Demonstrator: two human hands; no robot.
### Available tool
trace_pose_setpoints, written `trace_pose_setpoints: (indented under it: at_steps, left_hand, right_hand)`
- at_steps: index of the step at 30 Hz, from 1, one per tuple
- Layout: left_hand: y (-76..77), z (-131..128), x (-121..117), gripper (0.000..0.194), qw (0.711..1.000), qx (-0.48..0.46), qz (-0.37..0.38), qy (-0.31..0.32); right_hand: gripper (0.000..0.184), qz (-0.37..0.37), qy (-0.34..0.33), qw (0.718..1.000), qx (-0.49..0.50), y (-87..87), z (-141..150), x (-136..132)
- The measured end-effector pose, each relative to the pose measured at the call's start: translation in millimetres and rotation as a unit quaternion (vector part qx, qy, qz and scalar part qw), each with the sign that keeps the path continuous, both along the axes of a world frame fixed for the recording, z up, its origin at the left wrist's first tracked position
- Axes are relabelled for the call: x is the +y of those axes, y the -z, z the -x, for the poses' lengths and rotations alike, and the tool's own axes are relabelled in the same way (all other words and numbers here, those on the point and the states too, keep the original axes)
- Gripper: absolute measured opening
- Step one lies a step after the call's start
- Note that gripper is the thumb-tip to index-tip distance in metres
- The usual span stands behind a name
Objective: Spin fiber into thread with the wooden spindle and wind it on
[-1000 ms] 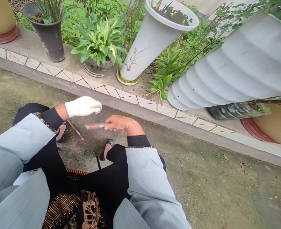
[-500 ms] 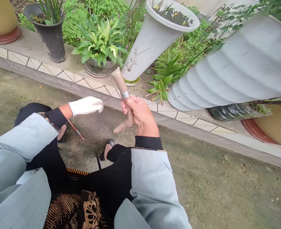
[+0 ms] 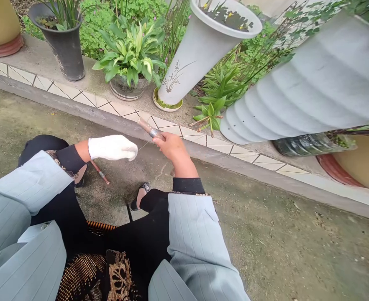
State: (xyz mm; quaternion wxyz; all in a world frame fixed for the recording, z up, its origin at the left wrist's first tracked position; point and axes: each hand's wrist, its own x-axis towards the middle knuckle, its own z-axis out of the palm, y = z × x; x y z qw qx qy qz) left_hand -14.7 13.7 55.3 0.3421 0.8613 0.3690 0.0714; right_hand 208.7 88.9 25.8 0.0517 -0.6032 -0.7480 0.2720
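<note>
The stick juts from the grasping right hand, ahead of the left hand (gloved, pinching a thin strand)

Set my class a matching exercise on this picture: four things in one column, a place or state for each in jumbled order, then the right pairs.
Things:
1. left hand
2. right hand
3. reddish-brown stick
4. dark flowerpot

Places or states:
A. lying on the ground
B. standing on the ledge
C. bare, holding another stick
D. inside a white glove

Pairs: 1-D, 2-C, 3-A, 4-B
</note>
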Motion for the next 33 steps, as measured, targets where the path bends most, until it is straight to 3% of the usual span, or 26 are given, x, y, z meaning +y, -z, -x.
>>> trace_pose_setpoints:
  at_steps: [2, 4, 7, 9, 12, 15, 19, 22, 23, 25, 28, 30, 31, 33]
  left_hand:
    - [0.6, 2.4, -1.5, 0.03, 0.997, 0.048, -0.051, -0.015]
    - [2.1, 6.3, -2.1, 0.028, 0.991, 0.091, -0.094, -0.041]
    - [4.0, 14.7, -1.6, 0.028, 0.98, 0.121, -0.126, -0.098]
    - [4.2, 20.9, -2.0, 0.03, 0.976, 0.108, -0.123, -0.144]
    - [4.0, 26.9, -7.5, 0.031, 0.976, 0.034, -0.075, -0.201]
    - [7.6, 24.0, -19.9, 0.034, 0.966, -0.059, 0.016, -0.25]
    - [22.2, 8.3, -39.6, 0.038, 0.944, -0.124, 0.136, -0.274]
    - [32.3, -3.2, -50.6, 0.036, 0.964, -0.086, 0.103, -0.231]
    - [33.9, -5.9, -53.5, 0.035, 0.971, -0.058, 0.082, -0.217]
    - [35.0, -9.9, -58.1, 0.033, 0.982, 0.007, 0.029, -0.186]
    - [36.2, -12.5, -63.8, 0.03, 0.985, 0.093, -0.049, -0.135]
    - [39.3, -12.6, -67.0, 0.029, 0.981, 0.136, -0.095, -0.105]
    - [41.3, -12.3, -68.5, 0.029, 0.976, 0.156, -0.116, -0.094]
    - [45.1, -10.6, -70.6, 0.028, 0.969, 0.182, -0.148, -0.083]
  right_hand:
    - [0.02, 0.063, -0.086, 0.992, -0.069, 0.4, 6.8, -8.1]
    - [0.015, 0.192, -0.2, 0.956, -0.092, 1.0, 13.4, -17.8]
    - [0.013, 0.375, -0.344, 0.861, -0.011, -3.1, 18.1, -31.7]
    - [0.018, 0.416, -0.376, 0.822, 0.099, -10.3, 16.1, -38.6]
    - [0.027, 0.383, -0.308, 0.821, 0.29, -20.2, 9.3, -45.8]
    - [0.032, 0.291, -0.138, 0.827, 0.46, -18.7, 5.7, -50.8]
    - [0.036, 0.245, 0.028, 0.81, 0.532, -2.6, 7.1, -55.6]
    - [0.044, 0.243, 0.104, 0.79, 0.554, 10.1, 6.5, -56.2]
    - [0.046, 0.24, 0.121, 0.791, 0.55, 14.0, 5.8, -55.6]
    - [0.045, 0.231, 0.128, 0.82, 0.508, 21.5, 4.7, -53.9]
    - [0.033, 0.191, 0.089, 0.912, 0.353, 30.7, 5.3, -51.9]
    - [0.025, 0.144, 0.019, 0.969, 0.2, 34.2, 7.0, -53.0]
    - [0.022, 0.127, -0.03, 0.984, 0.122, 35.0, 8.1, -54.5]
    - [0.018, 0.154, -0.141, 0.978, -0.001, 35.6, 10.6, -59.0]
